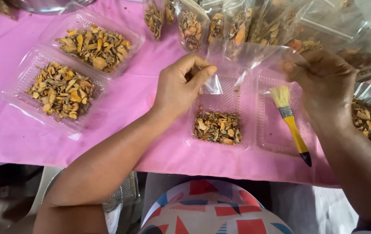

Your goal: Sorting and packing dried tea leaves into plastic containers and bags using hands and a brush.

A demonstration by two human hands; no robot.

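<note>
Brush (290, 122) in open tray (276, 143), filled trays (25, 82) left, bag (242, 58) between hands

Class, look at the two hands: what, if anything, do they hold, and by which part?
Both hold one clear plastic bag: the left hand pinches its left edge, the right hand grips its right edge.

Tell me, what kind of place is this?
Probably a small hand-packing table for dried spice. Clear trays of dried yellow-brown chips sit on a pink cloth, filled bags line the back, and both hands hold an empty clear bag.
</note>
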